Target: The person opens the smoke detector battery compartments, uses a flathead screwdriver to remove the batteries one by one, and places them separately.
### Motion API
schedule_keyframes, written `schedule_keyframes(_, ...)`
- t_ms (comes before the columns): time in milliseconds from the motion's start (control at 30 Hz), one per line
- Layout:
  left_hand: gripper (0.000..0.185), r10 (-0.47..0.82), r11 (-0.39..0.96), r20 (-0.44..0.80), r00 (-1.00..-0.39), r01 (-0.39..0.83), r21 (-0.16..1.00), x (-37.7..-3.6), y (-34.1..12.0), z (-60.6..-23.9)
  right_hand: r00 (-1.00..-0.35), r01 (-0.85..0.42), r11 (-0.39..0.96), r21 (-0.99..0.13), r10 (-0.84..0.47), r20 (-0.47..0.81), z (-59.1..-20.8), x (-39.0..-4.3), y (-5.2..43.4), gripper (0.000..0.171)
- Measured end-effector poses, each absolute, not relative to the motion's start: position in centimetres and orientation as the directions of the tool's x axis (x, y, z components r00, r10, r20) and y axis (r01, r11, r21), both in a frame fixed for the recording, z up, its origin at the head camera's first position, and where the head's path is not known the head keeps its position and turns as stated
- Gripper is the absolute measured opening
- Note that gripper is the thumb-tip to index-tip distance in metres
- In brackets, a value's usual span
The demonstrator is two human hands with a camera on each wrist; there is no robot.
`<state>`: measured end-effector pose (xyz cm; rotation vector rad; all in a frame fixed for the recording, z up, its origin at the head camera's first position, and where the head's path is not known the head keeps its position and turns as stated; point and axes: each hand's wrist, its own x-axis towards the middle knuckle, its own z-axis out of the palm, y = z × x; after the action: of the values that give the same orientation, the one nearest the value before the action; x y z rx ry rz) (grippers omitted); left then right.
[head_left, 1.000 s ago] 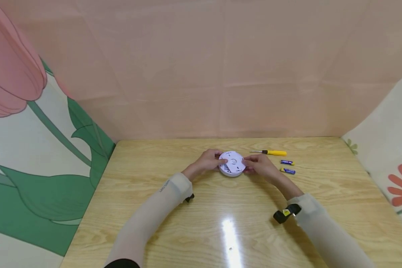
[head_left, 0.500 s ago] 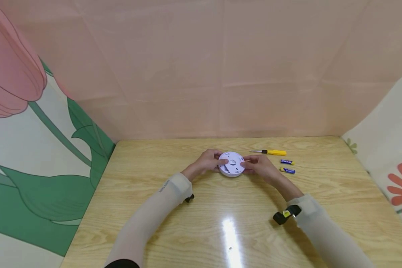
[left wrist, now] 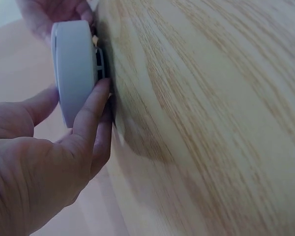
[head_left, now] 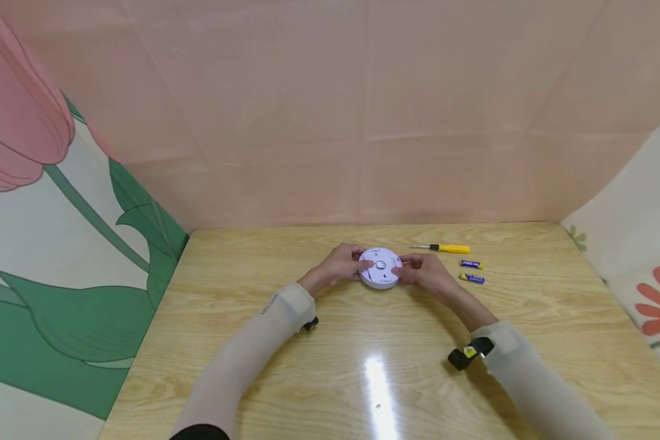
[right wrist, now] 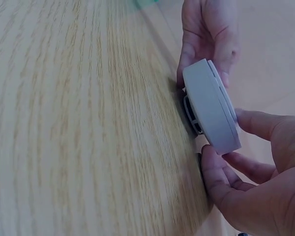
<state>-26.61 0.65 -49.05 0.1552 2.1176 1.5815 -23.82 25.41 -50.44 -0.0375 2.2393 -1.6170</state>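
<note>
With the left hand (head_left: 342, 264) at nine o'clock and the right hand (head_left: 426, 272) at three gripping the smoke detector (head_left: 381, 267), probably twist evenly, keeping its base flat on the desk (head_left: 330, 366).

— Any readable text anywhere?
— Hardly any. Small dark lettering along the left sleeve (head_left: 269, 304) near the cuff, too small to make out.
— On the round white smoke detector (head_left: 381, 267)?
— Faint grey marks on the top face, perhaps symbols or moulded words; not legible from the head view, and only the plain rim visible from both wrist views.
— The batteries (head_left: 471, 271)?
— Pale print on the blue wrappers, blurred beyond reading.
— The yellow tag on the right wrist strap (head_left: 470, 351)?
— A dark sign on it, unreadable.
</note>
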Motion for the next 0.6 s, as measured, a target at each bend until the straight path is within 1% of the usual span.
schedule_keyframes(133, 0.036, 0.363, 0.337, -0.316, -0.877, -0.193, 0.922, -26.48, 0.70, -48.84, -0.932, 0.180, 0.411, -0.894, -0.218, -0.288, -50.41, -23.84, 25.38, 0.058)
schedule_keyframes(300, 0.035, 0.359, 0.348, -0.309, -0.881, -0.181, 0.920, -26.51, 0.76, -48.80, -0.934, 0.173, 0.428, -0.887, -0.215, -0.286, -50.32, -23.77, 25.31, 0.056)
schedule_keyframes(400, 0.036, 0.368, 0.349, -0.312, -0.876, -0.181, 0.919, -26.58, 0.75, -48.82, -0.934, 0.173, 0.407, -0.897, -0.222, -0.281, -50.29, -23.74, 25.18, 0.057)
schedule_keyframes(600, 0.038, 0.393, 0.328, -0.331, -0.858, -0.205, 0.922, -26.61, 0.67, -48.93, -0.920, 0.195, 0.292, -0.936, -0.276, -0.278, -50.37, -23.50, 25.15, 0.058)
